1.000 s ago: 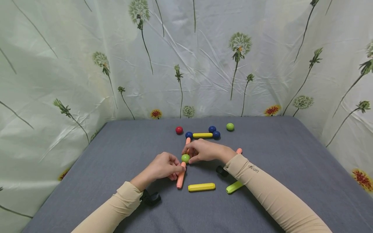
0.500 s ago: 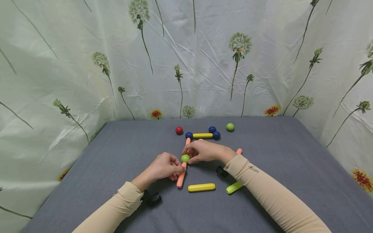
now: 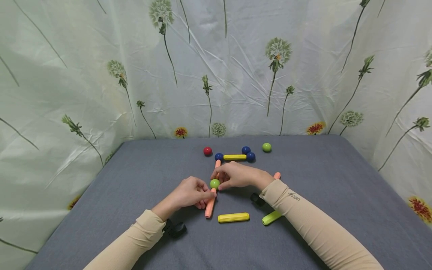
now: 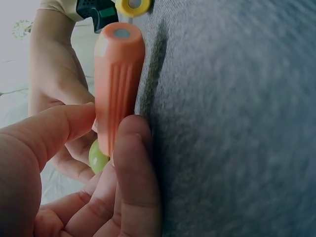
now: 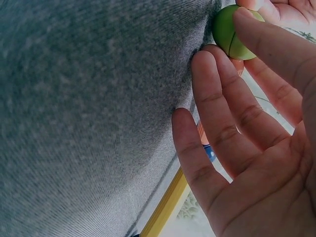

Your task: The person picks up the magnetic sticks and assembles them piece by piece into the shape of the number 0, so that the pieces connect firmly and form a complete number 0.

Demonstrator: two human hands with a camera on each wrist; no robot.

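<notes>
My left hand [image 3: 189, 193] pinches an orange ribbed rod [image 3: 209, 208] between thumb and fingers; the left wrist view shows a grey metal disc in its near end. The rod's far end meets a light green ball [image 3: 214, 183]. My right hand [image 3: 241, 175] pinches that ball, the thumb on its side in the right wrist view, other fingers spread along the cloth. Beyond the ball, a second orange rod [image 3: 218, 164], partly hidden by the right fingers, runs up to a blue ball [image 3: 219, 156]. From there a yellow rod [image 3: 234, 157] leads right to another blue ball [image 3: 251, 156].
A red ball [image 3: 207, 151], a third blue ball [image 3: 246, 150] and a second green ball [image 3: 266, 147] sit toward the back of the grey cloth [image 3: 152, 161]. Nearer lie a yellow rod [image 3: 233, 217] and a green rod [image 3: 270, 218]. The right forearm partly covers an orange rod [image 3: 277, 175].
</notes>
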